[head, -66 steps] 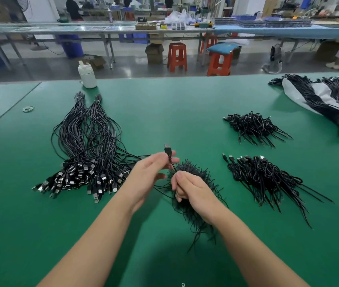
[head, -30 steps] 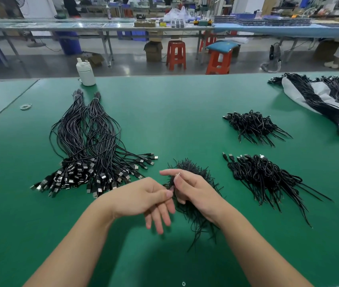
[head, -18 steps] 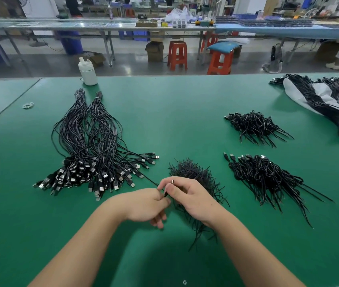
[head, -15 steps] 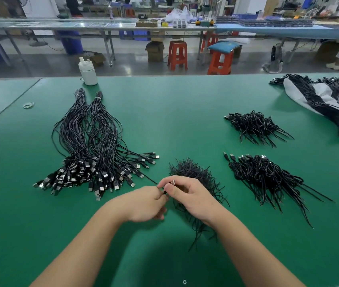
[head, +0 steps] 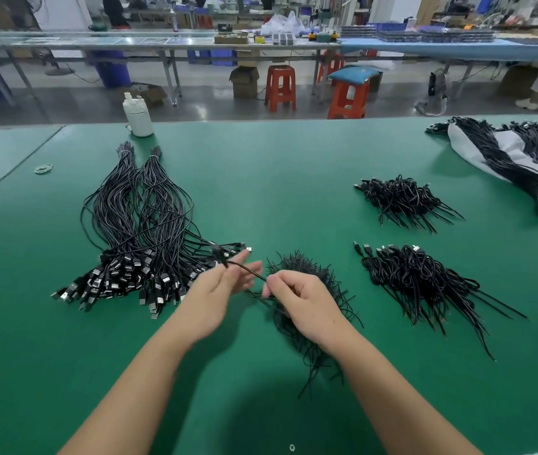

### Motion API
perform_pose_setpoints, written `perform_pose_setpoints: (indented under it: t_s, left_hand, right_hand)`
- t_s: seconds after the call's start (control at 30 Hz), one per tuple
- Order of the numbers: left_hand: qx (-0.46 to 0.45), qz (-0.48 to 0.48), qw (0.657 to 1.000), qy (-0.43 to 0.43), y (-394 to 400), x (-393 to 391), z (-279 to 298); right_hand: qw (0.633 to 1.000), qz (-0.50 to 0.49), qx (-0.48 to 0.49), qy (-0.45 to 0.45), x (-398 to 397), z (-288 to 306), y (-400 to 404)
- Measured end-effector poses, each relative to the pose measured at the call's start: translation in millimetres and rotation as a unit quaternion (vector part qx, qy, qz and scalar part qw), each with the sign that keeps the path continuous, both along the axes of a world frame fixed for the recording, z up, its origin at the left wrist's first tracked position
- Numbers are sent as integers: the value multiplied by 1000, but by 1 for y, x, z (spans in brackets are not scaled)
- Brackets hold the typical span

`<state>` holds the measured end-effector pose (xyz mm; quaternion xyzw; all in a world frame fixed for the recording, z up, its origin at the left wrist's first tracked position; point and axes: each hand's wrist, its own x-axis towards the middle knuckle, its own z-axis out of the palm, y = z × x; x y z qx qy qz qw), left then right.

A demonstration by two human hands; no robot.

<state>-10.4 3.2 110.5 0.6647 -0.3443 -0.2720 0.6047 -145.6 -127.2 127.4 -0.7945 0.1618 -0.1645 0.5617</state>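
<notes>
1. Right hand (head: 300,303) is closed. Thumb and forefinger pinch one black cable (head: 244,269) a short way back from its plug, with the other fingers curled under.
2. From that pinch the cable runs up and left across the left hand (head: 215,293). The plug (head: 217,251) sticks out just beyond the left fingertips, and the span between the hands is off the table (head: 277,178).
3. Left hand: fingers look fairly straight but blurred, with the cable lying across them. Cannot tell whether the thumb clamps it.
4. Judgement: the two-point hold keeps a short length straight, probably ready for folding or winding.
5. Behind the pinch the cable's tail is lost against the heap of thin black ties (head: 297,262) directly beneath. The heap likely sits there so a tie needs no reach.
6. Left of the grip, just past the plug, lie the loose cable bundles (head: 136,224), plugs fanned toward the hands. These are likely the supply.
7. Right of the grip, well apart, lie the coiled cables (head: 418,277), likely finished pieces.
</notes>
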Motion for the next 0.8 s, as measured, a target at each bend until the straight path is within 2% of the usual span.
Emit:
perform_pose_setpoints:
  t_s: [0.07, 0.13, 0.2, 0.27, 0.37, 0.43, 0.5, 0.57, 0.6, 0.67, 0.73, 0.8]
  left_hand:
    - [-139, 40, 976, 161, -6, -2, 10]
    - [-256, 73, 920, 287, -12, 0, 25]
    - [-325, 80, 871, 359, -12, 4, 39]
    - [-330, 38, 862, 383, -4, 6, 50]
    - [-214, -112, 918, 316, 9, 3, 51]
    - [-49, -214, 958, 181, 17, 2, 45]
    - [131, -300, 944, 41, 22, 2, 36]
    - [247, -298, 921, -40, 21, -2, 30]
    - [264, -258, 928, -52, 19, -3, 27]
    - [225, -134, 964, -38, 12, -6, 19]
    - [133, -13, 991, 16, 2, -9, 14]
    - [24, 73, 992, 102, -7, -12, 11]
  right_hand:
    - [1000, 23, 11, -2, -1, -4, 3]
    - [999, 39, 27, 10, 0, -11, 6]
    - [995, 51, 76, 29, 3, -22, 10]
    - [984, 55, 166, 31, 4, -31, 11]
    - [951, 35, 308, -9, 8, -37, 2]
    - [931, 28, 362, -28, 13, -35, -5]
    - [927, 45, 372, -22, 17, -33, -6]
    - [923, 65, 379, -19, 18, -32, -4]
    - [920, 71, 384, -19, 18, -32, -3]
    - [922, 81, 377, -14, 15, -31, 1]
    - [930, 90, 358, -1, 13, -31, 6]
    - [937, 95, 335, 18, 13, -32, 13]
